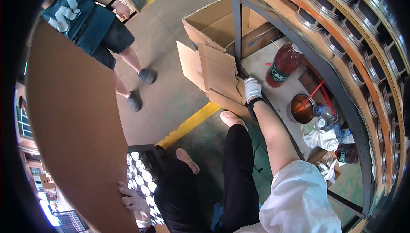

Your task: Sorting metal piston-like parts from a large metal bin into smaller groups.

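My right hand [253, 89], in a white glove with a black band at the wrist, reaches forward beside the shelf frame. Its fingers are closed at the torn edge of a brown cardboard piece [220, 68] with folded flaps. My left hand [134, 201], also gloved, is at the lower left. Its fingers curl over the edge of a tall brown cardboard sheet [77, 126] that stands up along my left side. Next to that hand, several shiny round metal parts [141, 175] sit in rows, partly hidden by the sheet and my leg.
On the right stands a dark metal rack [237, 28] with stacked ring-shaped metal parts [324, 6] on top. Its lower shelf bears a large bottle [284, 66], a metal cup [302, 109] and smaller bottles. An open carton [213, 23] lies beyond. A person [89, 19] stands at the far left.
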The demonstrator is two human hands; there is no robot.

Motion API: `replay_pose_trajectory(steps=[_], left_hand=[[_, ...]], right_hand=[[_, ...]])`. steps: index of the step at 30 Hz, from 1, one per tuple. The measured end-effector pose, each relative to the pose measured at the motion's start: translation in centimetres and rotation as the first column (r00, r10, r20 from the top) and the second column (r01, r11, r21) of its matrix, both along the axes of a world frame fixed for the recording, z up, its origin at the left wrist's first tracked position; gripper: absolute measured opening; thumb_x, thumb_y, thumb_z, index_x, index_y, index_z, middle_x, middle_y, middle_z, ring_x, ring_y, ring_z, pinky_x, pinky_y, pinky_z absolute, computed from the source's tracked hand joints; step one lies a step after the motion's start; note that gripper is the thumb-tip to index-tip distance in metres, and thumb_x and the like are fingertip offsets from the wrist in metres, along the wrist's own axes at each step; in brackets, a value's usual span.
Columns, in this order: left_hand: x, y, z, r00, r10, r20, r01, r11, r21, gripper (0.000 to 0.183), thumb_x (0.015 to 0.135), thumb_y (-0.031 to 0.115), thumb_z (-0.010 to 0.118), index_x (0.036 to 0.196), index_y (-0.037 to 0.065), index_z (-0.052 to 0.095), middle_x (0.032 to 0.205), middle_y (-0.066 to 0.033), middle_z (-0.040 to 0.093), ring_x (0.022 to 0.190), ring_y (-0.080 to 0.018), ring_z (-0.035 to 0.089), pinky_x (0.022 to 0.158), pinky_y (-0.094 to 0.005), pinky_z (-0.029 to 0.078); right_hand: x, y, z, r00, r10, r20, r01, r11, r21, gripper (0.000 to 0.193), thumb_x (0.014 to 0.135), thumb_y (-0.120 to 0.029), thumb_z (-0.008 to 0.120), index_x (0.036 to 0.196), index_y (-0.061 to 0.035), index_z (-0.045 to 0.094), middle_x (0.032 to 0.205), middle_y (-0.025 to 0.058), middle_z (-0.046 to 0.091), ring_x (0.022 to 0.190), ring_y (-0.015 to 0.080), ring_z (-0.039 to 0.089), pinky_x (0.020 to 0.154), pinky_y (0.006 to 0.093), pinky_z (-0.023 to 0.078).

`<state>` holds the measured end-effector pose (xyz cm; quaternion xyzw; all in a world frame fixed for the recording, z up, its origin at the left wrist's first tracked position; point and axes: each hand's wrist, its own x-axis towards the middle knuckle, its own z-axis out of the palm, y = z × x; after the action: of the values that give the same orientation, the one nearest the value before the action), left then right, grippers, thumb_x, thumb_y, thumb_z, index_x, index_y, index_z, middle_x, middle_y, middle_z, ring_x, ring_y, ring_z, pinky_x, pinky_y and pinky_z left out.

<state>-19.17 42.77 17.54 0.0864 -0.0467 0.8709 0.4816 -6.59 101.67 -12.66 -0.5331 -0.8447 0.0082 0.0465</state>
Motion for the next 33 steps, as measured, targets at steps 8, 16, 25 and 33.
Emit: replay_pose_trajectory(steps=[8,16,25,33], left_hand=[[0.1,-0.9,1.0,0.999,0.04,0.009,-0.04,0.997,0.072,0.059,0.105,0.031,0.044,0.157,0.009,0.025,0.15,-0.0145,0.046,0.097,-0.0152,0.064,0.094,-0.0386,0.053],[1.5,-1.0,4.6,1.0,-0.022,0.002,0.021,0.971,0.237,0.06,0.105,0.032,0.043,0.157,0.009,0.024,0.151,-0.0147,0.045,0.1,-0.0167,0.064,0.096,-0.0389,0.053],[1.2,-0.8,7.3,1.0,0.001,-0.013,0.003,0.963,0.268,0.06,0.105,0.032,0.043,0.157,0.009,0.024,0.152,-0.015,0.044,0.104,-0.0184,0.064,0.097,-0.0392,0.052],[4.0,-3.3,9.6,0.999,0.017,0.048,-0.031,0.95,0.309,0.061,0.105,0.033,0.043,0.158,0.009,0.023,0.153,-0.0152,0.043,0.107,-0.0199,0.064,0.098,-0.0396,0.051]], right_hand=[[-0.1,-3.8,2.2,0.962,0.021,-0.272,-0.054,0.992,-0.111,0.031,0.087,-0.042,0.068,0.101,-0.0152,0.071,0.1,0.0143,0.068,0.093,0.0349,0.067,0.081,0.0475,0.055],[-0.8,-2.9,15.8,0.892,0.354,-0.28,-0.26,0.91,0.323,0.039,0.082,-0.01,0.06,0.121,-0.0114,0.063,0.122,0.009,0.064,0.112,0.0285,0.061,0.091,0.0412,0.051],[-8.3,-2.1,15.8,0.985,0.081,-0.153,-0.078,0.997,0.025,0.031,0.083,-0.043,0.074,0.093,-0.0132,0.074,0.101,0.0092,0.069,0.103,0.0287,0.067,0.08,0.0432,0.056],[-5.5,-5.1,15.3,0.893,0.268,-0.361,-0.213,0.959,0.186,0.026,0.09,-0.039,0.066,0.089,-0.0126,0.066,0.085,0.0109,0.069,0.079,0.0303,0.071,0.071,0.0441,0.056]])
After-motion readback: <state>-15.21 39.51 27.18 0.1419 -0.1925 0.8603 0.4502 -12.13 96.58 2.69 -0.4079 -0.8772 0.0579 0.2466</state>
